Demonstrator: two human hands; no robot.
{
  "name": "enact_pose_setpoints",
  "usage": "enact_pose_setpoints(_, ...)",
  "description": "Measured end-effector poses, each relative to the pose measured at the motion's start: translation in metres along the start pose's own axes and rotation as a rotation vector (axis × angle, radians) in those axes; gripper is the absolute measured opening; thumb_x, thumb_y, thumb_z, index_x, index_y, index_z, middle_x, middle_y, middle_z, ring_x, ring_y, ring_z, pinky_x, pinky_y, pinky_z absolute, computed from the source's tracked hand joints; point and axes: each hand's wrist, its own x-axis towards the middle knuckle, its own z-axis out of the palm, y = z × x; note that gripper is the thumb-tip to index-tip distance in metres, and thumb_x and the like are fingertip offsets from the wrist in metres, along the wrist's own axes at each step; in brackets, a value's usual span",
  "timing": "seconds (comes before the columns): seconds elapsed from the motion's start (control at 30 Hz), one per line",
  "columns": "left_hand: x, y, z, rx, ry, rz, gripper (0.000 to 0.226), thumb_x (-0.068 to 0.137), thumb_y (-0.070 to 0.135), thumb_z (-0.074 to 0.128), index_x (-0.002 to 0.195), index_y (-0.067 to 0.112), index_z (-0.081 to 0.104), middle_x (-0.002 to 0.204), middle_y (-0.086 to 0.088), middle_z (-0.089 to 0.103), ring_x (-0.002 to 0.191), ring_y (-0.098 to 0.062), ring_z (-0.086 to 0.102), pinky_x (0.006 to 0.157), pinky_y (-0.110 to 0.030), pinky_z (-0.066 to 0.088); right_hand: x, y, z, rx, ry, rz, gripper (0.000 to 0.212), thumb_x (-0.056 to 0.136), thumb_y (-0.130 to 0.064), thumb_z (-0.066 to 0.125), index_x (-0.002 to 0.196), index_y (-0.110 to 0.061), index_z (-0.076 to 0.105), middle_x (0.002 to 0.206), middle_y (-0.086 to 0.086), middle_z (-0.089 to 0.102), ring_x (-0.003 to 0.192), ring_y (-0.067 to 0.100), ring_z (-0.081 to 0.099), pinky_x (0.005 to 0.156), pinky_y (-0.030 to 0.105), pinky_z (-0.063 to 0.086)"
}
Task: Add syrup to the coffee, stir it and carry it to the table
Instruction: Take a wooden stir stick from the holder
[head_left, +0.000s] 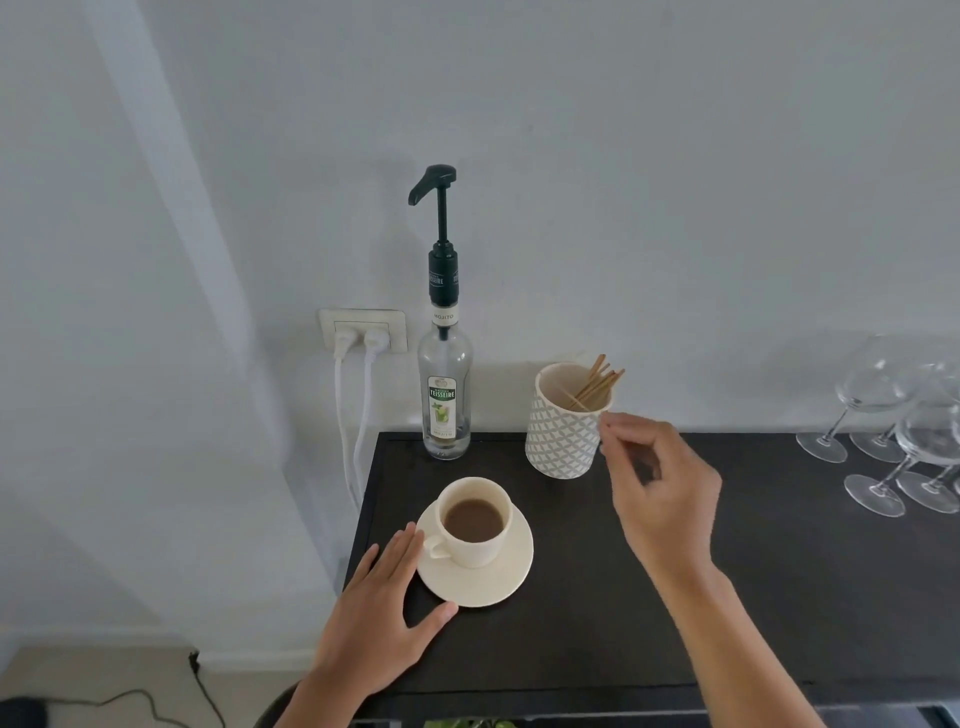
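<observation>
A dark table (675, 597) stands against a pale wall and carries everything here. At its far right edge is a cluster of stemmed wine glasses (904, 431), well apart from the coffee things. At the back left corner stands the syrup bottle (445, 384), upright, clear glass with a green label and a tall dark pump on top; just beside it on the wall is a socket (363, 330) with two white plugs. To the bottle's right is a patterned cup (563, 426) holding thin wooden stirrers (597, 382). The right hand (660, 483) hovers just beside that cup, its grip pinched with fingertips together, holding nothing that can be made out. The left hand (384, 613) lies flat and released on the table, touching the cream saucer (475, 566). On the saucer sits the coffee cup (475, 519), filled with brown coffee, near the table's left front.
</observation>
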Motion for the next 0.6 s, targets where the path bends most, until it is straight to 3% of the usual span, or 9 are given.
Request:
enact_pose_setpoints(0.07, -0.001, 0.005, -0.005, 0.018, -0.013, -0.004, 0.093, 0.094, 0.072, 0.047, 0.167, 0.032, 0.004, 0.174, 0.019, -0.001, 0.147, 0.004, -0.007, 0.118, -0.02, -0.002, -0.037, 0.008, 0.002, -0.052, -0.019, -0.136, 0.009, 0.091, -0.003, 0.071, 0.094, 0.002, 0.078, 0.099, 0.003, 0.078, 0.094, 0.008, 0.074, 0.087, 0.016, 0.056)
enact_pose_setpoints(0.13, -0.001, 0.007, -0.007, 0.036, -0.022, -0.015, 0.093, 0.094, 0.074, 0.045, 0.167, 0.033, 0.005, 0.175, 0.018, 0.0, 0.158, -0.002, -0.001, 0.12, -0.021, 0.0, -0.075, 0.021, 0.006, -0.054, -0.085, -0.171, 0.015, 0.089, -0.008, 0.067, 0.089, 0.002, 0.078, 0.099, 0.004, 0.077, 0.098, 0.005, 0.072, 0.091, 0.014, 0.054)
enact_pose_setpoints(0.2, -0.001, 0.006, -0.006, 0.039, -0.032, -0.032, 0.094, 0.093, 0.076, 0.044, 0.167, 0.033, 0.005, 0.175, 0.019, 0.0, 0.162, -0.01, 0.004, 0.124, -0.024, 0.003, -0.11, 0.035, 0.012, -0.036, -0.178, -0.146, 0.016, 0.089, -0.01, 0.067, 0.087, 0.001, 0.078, 0.1, 0.003, 0.077, 0.1, 0.005, 0.073, 0.088, 0.021, 0.058)
enact_pose_setpoints(0.3, 0.0, 0.006, -0.006, 0.054, -0.053, -0.019, 0.102, 0.082, 0.087, 0.027, 0.167, 0.033, 0.006, 0.171, 0.023, -0.002, 0.159, -0.003, 0.0, 0.122, -0.021, -0.002, -0.148, 0.053, 0.022, -0.039, -0.324, -0.124, 0.011, 0.089, -0.011, 0.069, 0.087, -0.003, 0.077, 0.103, 0.003, 0.076, 0.101, 0.005, 0.072, 0.083, 0.027, 0.06)
enact_pose_setpoints(0.37, -0.001, 0.007, -0.007, 0.045, -0.072, -0.036, 0.112, 0.071, 0.09, 0.017, 0.167, 0.033, 0.006, 0.172, 0.022, -0.002, 0.158, -0.003, 0.0, 0.121, -0.022, -0.001, -0.161, 0.056, 0.027, -0.042, -0.425, -0.118, 0.008, 0.089, -0.011, 0.071, 0.089, -0.006, 0.077, 0.106, 0.002, 0.074, 0.102, 0.004, 0.071, 0.083, 0.026, 0.059)
enact_pose_setpoints(0.5, -0.001, 0.009, -0.009, 0.054, -0.085, -0.06, 0.112, 0.069, 0.089, 0.016, 0.166, 0.034, 0.005, 0.175, 0.019, 0.001, 0.162, -0.011, 0.004, 0.126, -0.025, 0.006, -0.163, 0.052, 0.027, -0.043, -0.583, -0.063, 0.012, 0.091, -0.023, 0.071, 0.096, -0.015, 0.078, 0.112, -0.006, 0.07, 0.104, -0.001, 0.066, 0.087, 0.02, 0.055)
enact_pose_setpoints(0.6, -0.001, 0.009, -0.009, 0.057, -0.095, -0.067, 0.115, 0.066, 0.091, 0.013, 0.167, 0.034, 0.005, 0.174, 0.02, 0.0, 0.155, -0.002, -0.003, 0.123, -0.023, 0.004, -0.151, 0.049, 0.027, -0.038, -0.588, 0.058, 0.023, 0.092, -0.031, 0.068, 0.109, -0.02, 0.078, 0.118, -0.016, 0.065, 0.109, -0.003, 0.061, 0.089, 0.015, 0.052)
